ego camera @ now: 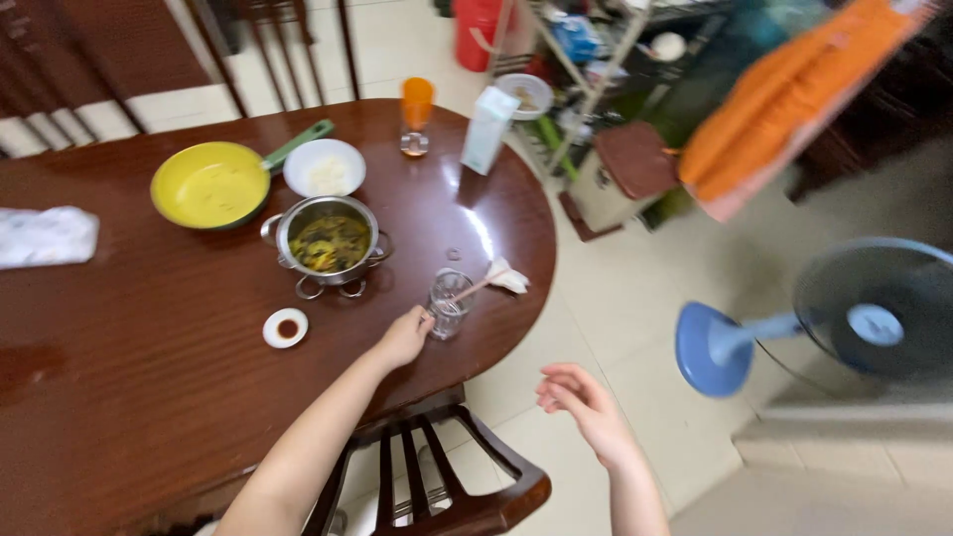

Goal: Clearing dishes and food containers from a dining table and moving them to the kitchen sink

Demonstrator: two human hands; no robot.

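Gripping clear glass (pixel 449 304) near table (pixel 149 397) edge with left hand (pixel 405 337), fingers closed on its side, beside white spoon (pixel 501 277). Hanging right hand (pixel 581 402) open and empty off the table above chair (pixel 447 486). Judging grasp step underway; needing 1 steady upright lift next.

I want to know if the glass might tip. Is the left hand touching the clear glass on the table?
Touching. The head view shows the left hand with its fingers against the side of the clear glass, no gap between them. The right hand hangs off the table, holding nothing.
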